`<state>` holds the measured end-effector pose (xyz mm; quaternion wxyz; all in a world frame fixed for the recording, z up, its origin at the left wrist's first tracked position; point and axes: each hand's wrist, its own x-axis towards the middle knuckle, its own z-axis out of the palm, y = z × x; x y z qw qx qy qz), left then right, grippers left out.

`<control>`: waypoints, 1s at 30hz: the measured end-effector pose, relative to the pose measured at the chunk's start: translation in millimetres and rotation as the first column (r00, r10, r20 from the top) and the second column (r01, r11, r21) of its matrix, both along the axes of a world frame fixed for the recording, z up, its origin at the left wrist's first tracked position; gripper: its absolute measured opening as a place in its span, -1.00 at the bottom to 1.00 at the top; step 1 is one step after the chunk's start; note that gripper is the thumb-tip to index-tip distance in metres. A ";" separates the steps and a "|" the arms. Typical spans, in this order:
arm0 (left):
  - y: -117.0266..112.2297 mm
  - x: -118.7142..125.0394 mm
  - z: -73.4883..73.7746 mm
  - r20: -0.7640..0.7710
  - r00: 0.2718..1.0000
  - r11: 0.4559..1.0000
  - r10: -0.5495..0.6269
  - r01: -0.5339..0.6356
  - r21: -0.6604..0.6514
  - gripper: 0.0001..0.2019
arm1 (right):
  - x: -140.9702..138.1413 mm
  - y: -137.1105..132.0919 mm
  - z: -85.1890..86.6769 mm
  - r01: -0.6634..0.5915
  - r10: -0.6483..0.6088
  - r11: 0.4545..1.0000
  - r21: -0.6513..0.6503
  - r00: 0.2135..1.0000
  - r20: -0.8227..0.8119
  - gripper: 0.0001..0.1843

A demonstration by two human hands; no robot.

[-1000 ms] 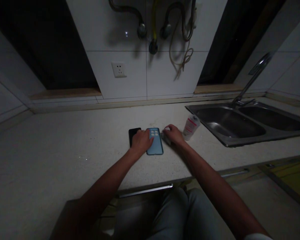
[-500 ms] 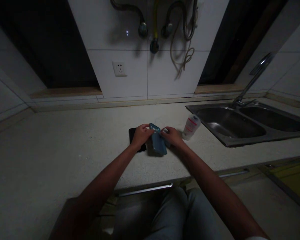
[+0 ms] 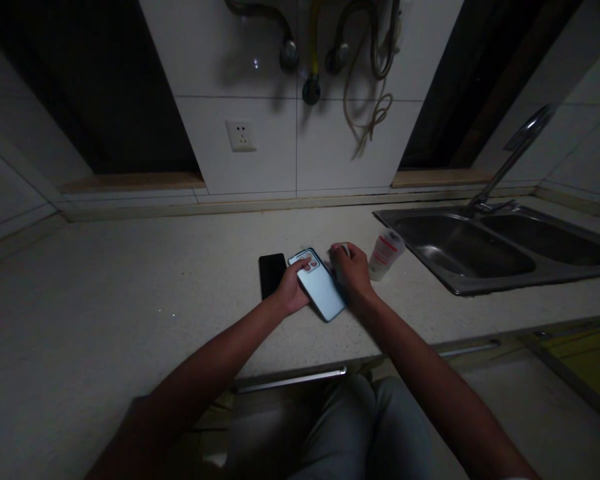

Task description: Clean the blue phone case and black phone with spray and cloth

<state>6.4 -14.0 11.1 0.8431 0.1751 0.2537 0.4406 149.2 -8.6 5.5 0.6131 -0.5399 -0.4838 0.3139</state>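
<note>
One grip, the left hand, closes on the blue case right of the black phone, apparently steadying it; farther right, the right hand curls, its hold unclear.

Counter: broad bare stretch left of the black phone; sideways approach is free up to the phone's edge. Left hand closes off the phone's near right corner. Blue case fills most of the span between the hands. Right hand has the plastic cup just beside it, obstructing low travel toward the sink. Behind both hands, a bare strip runs along the wall.
</note>
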 end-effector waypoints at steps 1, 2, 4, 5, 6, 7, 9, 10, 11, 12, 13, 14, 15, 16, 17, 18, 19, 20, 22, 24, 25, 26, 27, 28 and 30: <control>-0.3 -0.2 -0.2 -0.003 1.000 1.000 -0.020 0.020 -0.008 -0.90 | 0.4 -0.3 0.8 0.068 -0.068 0.995 0.073 0.998 -0.003 -0.63; -0.9 -0.5 0.2 -0.004 0.999 0.999 -0.041 0.041 -0.015 -0.87 | 0.8 -0.7 1.6 0.121 -0.122 0.982 0.142 0.993 -0.002 -0.64; -2.8 -0.8 2.1 -0.002 0.997 0.996 -0.082 0.082 -0.022 -0.76 | 1.4 -1.9 2.9 0.159 -0.176 0.954 0.255 0.983 0.044 -0.65; -3.8 -1.1 3.4 -0.006 0.995 0.994 -0.104 0.104 -0.026 -0.68 | 1.2 -2.7 3.0 0.135 -0.171 0.945 0.299 0.980 0.097 -0.66; -4.7 -1.3 4.7 -0.017 0.992 0.991 -0.128 0.127 -0.032 -0.57 | 0.7 -3.5 2.8 0.079 -0.145 0.938 0.337 0.974 0.175 -0.68; -5.3 -1.7 5.9 -0.032 0.988 0.988 -0.149 0.148 -0.043 -0.47 | -0.2 -4.4 2.2 -0.008 -0.101 0.930 0.367 0.956 0.275 -0.70; -5.4 -2.5 7.7 -0.062 0.984 0.984 -0.167 0.162 -0.076 -0.32 | -3.1 -6.2 0.1 -0.218 -0.004 0.897 0.385 0.867 0.499 -0.71; -4.9 -2.8 8.2 -0.073 0.984 0.984 -0.160 0.153 -0.093 -0.29 | -4.6 -7.1 -1.0 -0.314 0.035 0.872 0.376 0.806 0.591 -0.71; -4.4 -2.8 8.5 -0.082 0.986 0.985 -0.148 0.139 -0.106 -0.29 | -6.0 -7.9 -2.0 -0.391 0.064 0.847 0.360 0.748 0.660 -0.69; -4.0 -2.6 8.7 -0.089 0.987 0.986 -0.135 0.124 -0.116 -0.30 | -7.0 -8.5 -2.8 -0.447 0.084 0.825 0.345 0.702 0.708 -0.67; -3.8 -2.2 8.8 -0.095 0.987 0.986 -0.126 0.113 -0.124 -0.32 | -7.5 -8.9 -3.4 -0.486 0.098 0.809 0.332 0.667 0.739 -0.65; -4.0 -1.5 9.1 -0.103 0.987 0.985 -0.121 0.107 -0.132 -0.33 | -7.6 -9.1 -3.8 -0.512 0.105 0.796 0.322 0.641 0.760 -0.64; -4.6 -0.7 9.5 -0.105 0.988 0.986 -0.117 0.103 -0.134 -0.34 | -7.2 -9.0 -4.1 -0.525 0.102 0.788 0.320 0.625 0.774 -0.63; -5.5 0.1 10.2 -0.102 0.989 0.987 -0.111 0.097 -0.131 -0.34 | -6.3 -8.6 -4.3 -0.529 0.094 0.786 0.321 0.615 0.783 -0.62; -6.7 0.9 11.0 -0.093 0.990 0.988 -0.103 0.091 -0.122 -0.34 | -5.2 -8.0 -4.4 -0.525 0.081 0.786 0.325 0.609 0.789 -0.62; -8.1 1.7 11.9 -0.082 0.992 0.990 -0.093 0.084 -0.110 -0.33 | -3.9 -7.3 -4.5 -0.519 0.066 0.789 0.329 0.604 0.794 -0.63; -9.4 2.3 12.7 -0.072 0.993 0.992 -0.089 0.081 -0.100 -0.33 | -2.4 -6.6 -4.6 -0.508 0.050 0.795 0.332 0.600 0.798 -0.63; -10.5 2.8 13.5 -0.064 0.994 0.992 -0.088 0.082 -0.094 -0.34 | -0.9 -5.9 -4.7 -0.497 0.034 0.800 0.336 0.597 0.802 -0.63; -11.7 3.5 14.0 -0.058 0.994 0.992 -0.092 0.086 -0.094 -0.36 | 2.0 -5.4 -4.2 -0.478 0.000 0.805 0.352 0.593 0.805 -0.63; -11.3 3.8 12.8 -0.065 0.994 0.991 -0.087 0.080 -0.103 -0.38 | 3.9 -6.9 -2.7 -0.461 -0.030 0.803 0.378 0.602 0.798 -0.65; -10.5 3.8 11.7 -0.073 0.994 0.991 -0.078 0.070 -0.113 -0.38 | 4.1 -8.6 -1.5 -0.452 -0.041 0.804 0.387 0.607 0.793 -0.65; -9.5 3.6 10.3 -0.085 0.994 0.990 -0.066 0.054 -0.128 -0.38 | 3.4 -11.0 -0.3 -0.442 -0.048 0.808 0.391 0.611 0.790 -0.65; -8.2 3.2 8.7 -0.099 0.994 0.989 -0.051 0.036 -0.146 -0.37 | 1.8 -14.0 0.9 -0.434 -0.049 0.814 0.385 0.610 0.791 -0.65; -6.8 2.6 7.1 -0.110 0.993 0.986 -0.036 0.018 -0.163 -0.37 | -0.8 -17.5 1.7 -0.433 -0.044 0.821 0.372 0.602 0.797 -0.65; -3.9 1.0 4.0 -0.114 0.993 0.985 0.004 -0.024 -0.172 -0.38 | -8.8 -25.9 2.1 -0.456 -0.009 0.832 0.316 0.558 0.830 -0.67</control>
